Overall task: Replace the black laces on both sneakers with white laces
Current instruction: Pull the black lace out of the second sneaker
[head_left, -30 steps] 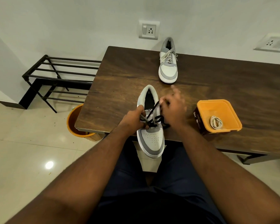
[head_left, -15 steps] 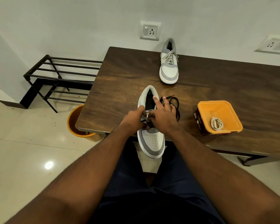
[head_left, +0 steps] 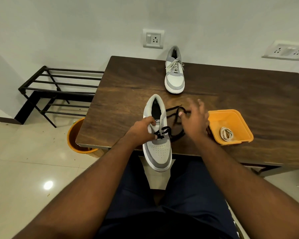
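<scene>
Gripping the near sneaker (head_left: 158, 149) round its left side and tongue with the left hand (head_left: 141, 130), fingers curled tight. Steadied that way on the near edge of the table (head_left: 128, 83), toe hanging out over the lap.

Head view only. Half a second back, had the right hand (head_left: 195, 121) pressed in beside the left at the eyelets; now swung out to the right, just short of the orange tub (head_left: 231, 112), fingers spread and blurred. Cannot tell whether pinching the black lace (head_left: 173, 116) or merely hooked against it at the thumb. More lace drawn free than before, lying in loose loops on the table to the right of the near sneaker. Only a few black crossings left, low down by the left thumb; upper eyelets apparently bare.

Judged from that: another row pulled out, unlacing of this shoe close to finished. Next, probably back in to tug the last crossings loose, then over to the coiled white lace (head_left: 226, 134) waiting in the tub.

Far sneaker (head_left: 174, 78) standing at the back of the table by the wall, well apart, already wearing pale laces. So roughly past halfway: one shoe done, second stripped nearly bare, rethreading not yet begun.

Also there: orange bucket (head_left: 72, 135) under the left table corner, black rack (head_left: 59, 83) beside it.
</scene>
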`<state>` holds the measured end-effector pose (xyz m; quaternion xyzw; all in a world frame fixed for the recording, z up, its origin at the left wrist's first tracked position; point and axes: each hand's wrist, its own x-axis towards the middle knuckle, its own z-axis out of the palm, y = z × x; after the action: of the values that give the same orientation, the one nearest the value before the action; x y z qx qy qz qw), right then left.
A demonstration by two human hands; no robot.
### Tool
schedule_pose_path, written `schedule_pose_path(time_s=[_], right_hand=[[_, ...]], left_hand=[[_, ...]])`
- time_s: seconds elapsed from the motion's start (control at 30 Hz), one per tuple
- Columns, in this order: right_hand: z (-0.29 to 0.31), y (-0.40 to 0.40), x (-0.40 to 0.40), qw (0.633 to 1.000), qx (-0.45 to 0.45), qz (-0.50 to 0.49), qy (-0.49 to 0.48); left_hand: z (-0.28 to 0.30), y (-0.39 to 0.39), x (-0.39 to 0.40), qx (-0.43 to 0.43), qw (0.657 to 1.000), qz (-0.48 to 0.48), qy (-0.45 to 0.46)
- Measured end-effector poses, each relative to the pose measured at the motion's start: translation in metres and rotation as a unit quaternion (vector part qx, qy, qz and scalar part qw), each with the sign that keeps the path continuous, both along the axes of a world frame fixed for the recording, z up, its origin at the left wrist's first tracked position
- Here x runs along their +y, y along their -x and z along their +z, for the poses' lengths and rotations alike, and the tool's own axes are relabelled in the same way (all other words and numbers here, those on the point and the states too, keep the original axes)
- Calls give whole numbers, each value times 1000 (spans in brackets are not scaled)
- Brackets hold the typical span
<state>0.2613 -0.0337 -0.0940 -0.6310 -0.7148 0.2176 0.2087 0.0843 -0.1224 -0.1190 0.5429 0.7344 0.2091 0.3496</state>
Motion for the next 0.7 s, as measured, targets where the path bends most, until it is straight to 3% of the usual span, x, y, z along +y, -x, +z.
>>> schedule_pose_path(time_s=[0.2,0.3,0.53,0.7], right_hand=[[-45,5,-50,985,-5,170,18],[-55,13,-57,983,-18,178,28],[-62,12,-58,982,83,154,74],[-69,10,-59,981,100,128,106]], left_hand=[[6,-18,11,125,992,16,7],[6,-24,18,162,986,-12,26],[2,-25,13,100,994,8,-47],[-5,-17,-15,-100,984,103,-104]])
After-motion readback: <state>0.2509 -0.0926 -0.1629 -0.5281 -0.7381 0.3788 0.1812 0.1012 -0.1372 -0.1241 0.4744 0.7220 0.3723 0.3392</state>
